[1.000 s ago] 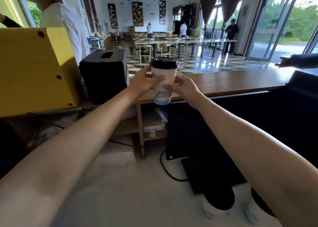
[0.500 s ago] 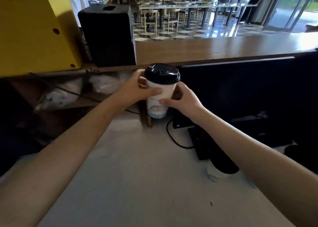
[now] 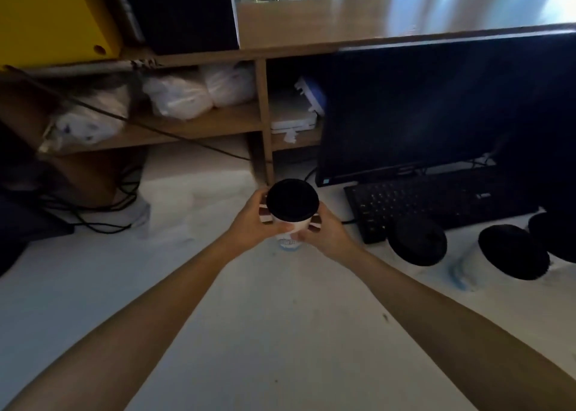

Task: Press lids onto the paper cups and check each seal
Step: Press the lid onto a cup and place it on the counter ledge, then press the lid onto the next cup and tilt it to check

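A white paper cup [image 3: 290,237] with a blue print carries a black lid [image 3: 292,199] and is held upright above the white counter [image 3: 280,332]. My left hand [image 3: 252,223] wraps its left side and my right hand [image 3: 322,234] grips its right side, thumbs on the front of the cup. Three more lidded white cups stand at the right: one [image 3: 416,242] by the keyboard, one [image 3: 512,256] further right, and one [image 3: 558,236] cut by the frame edge.
A black keyboard [image 3: 436,205] and dark monitor [image 3: 436,105] stand behind the cups. Wooden shelves [image 3: 199,127] at the back hold white bags and boxes. Black cables [image 3: 99,211] lie at the left. A yellow box [image 3: 53,14] and a black box [image 3: 184,8] sit on the upper ledge.
Both hands have brought the lidded cup down from eye level to just above the counter. My view has tilted down, bringing the other lidded cups into sight.
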`<state>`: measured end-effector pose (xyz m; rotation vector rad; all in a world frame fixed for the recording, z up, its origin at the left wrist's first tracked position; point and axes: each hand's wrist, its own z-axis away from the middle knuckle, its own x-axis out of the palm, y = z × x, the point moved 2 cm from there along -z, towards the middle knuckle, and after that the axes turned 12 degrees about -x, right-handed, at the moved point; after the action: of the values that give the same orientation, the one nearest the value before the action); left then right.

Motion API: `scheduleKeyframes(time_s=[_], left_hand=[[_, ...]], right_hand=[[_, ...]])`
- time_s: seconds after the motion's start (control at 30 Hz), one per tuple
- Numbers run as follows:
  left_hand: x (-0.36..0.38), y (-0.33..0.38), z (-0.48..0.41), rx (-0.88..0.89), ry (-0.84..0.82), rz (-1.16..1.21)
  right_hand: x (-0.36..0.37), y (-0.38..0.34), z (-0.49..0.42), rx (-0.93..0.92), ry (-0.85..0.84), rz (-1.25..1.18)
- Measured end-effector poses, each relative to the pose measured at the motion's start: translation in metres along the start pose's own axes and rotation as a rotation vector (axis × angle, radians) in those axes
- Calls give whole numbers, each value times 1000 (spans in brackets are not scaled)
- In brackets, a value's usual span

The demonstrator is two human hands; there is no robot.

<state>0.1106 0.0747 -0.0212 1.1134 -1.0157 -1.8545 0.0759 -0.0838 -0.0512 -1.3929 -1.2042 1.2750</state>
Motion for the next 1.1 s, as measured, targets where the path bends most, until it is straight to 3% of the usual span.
scheduleKeyframes(time_s=[0.33,0.43,0.53,0.63,0.73,0.87,1.0,1.1], left_hand=[[12,-28,6,7,-12,-39],[13,-33,14,-110,22,-122],[22,-42,33,-335,58,-158],[47,-33,63,-468,-99,-92],[80,1,78,-405,-239,2],[130,48,58,-241,-177,38],[181,74,47,-177,-140,98],[195,69,48,-180,-44,121]], right_hand=[[8,23,23,85,-4,48],[8,18,39,155,-38,99],[-4,14,68,244,35,148],[-31,13,110,378,87,128],[-72,22,148,482,254,114],[-124,22,152,453,636,80],[-136,-7,127,233,593,137],[-127,-13,123,195,573,114]])
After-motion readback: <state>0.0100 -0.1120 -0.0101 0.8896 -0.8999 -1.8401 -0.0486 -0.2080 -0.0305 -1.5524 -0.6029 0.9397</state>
